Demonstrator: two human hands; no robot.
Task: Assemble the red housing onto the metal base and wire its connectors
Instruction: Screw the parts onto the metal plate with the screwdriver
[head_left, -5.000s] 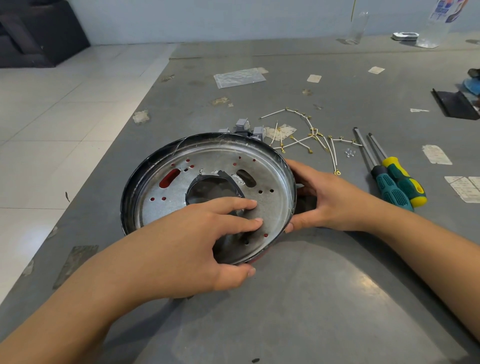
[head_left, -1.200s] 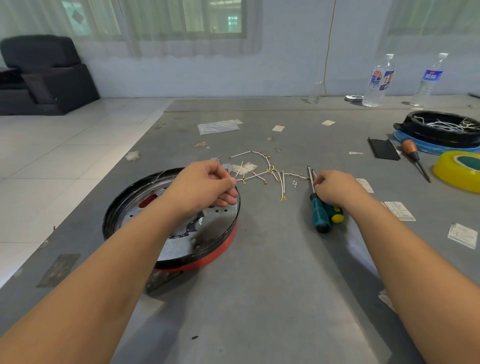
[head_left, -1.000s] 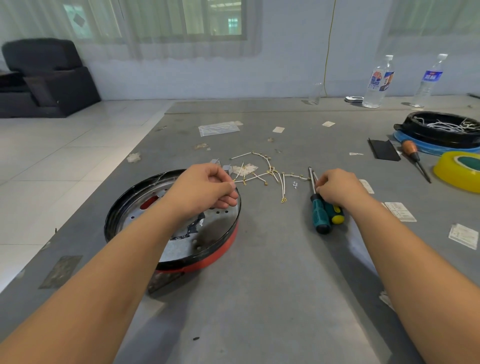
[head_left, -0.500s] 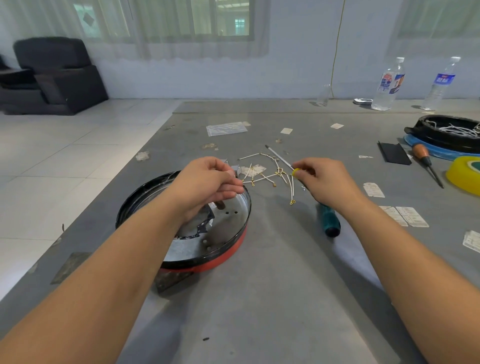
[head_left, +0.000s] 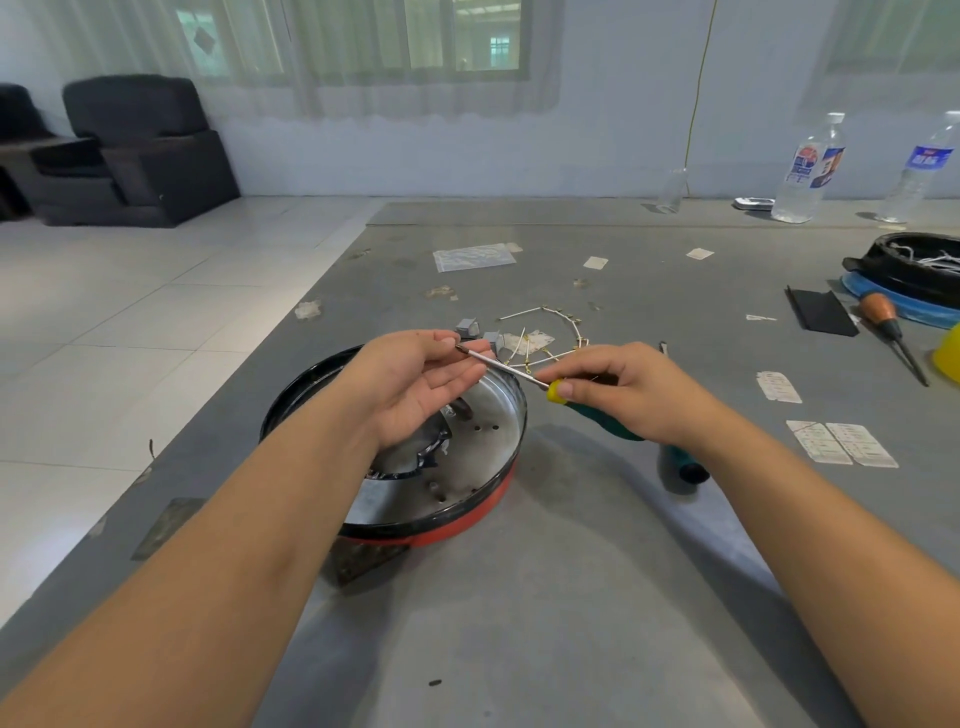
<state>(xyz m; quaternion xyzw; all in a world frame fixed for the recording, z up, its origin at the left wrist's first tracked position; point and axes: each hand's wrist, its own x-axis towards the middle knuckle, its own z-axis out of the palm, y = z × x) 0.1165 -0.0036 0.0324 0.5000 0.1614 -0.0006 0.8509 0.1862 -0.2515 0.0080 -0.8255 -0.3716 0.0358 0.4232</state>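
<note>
Nearest on the grey table (head_left: 519, 623) sits the red housing (head_left: 457, 525), with the metal base (head_left: 467, 441) seated in it under a black rim, left of centre. Above its far part the left hand (head_left: 415, 384) is held palm up, fingers loosely curled, fingertips pinching something small at the tip of the screwdriver (head_left: 519, 374); what that is cannot be told. The right hand (head_left: 634, 389) grips the screwdriver's yellow-and-green handle, so the shaft runs from near right to far left, pointing into the left fingertips. The coming move likely turns on this line: the tip must swing down and nearer to the base, which lies directly beneath both hands, the left being closer. A second screwdriver (head_left: 685, 467) lies beside the right wrist. Beyond, the wires (head_left: 545, 343) with gold terminals lie loose, unconnected, beside small grey blocks (head_left: 467, 327).
</note>
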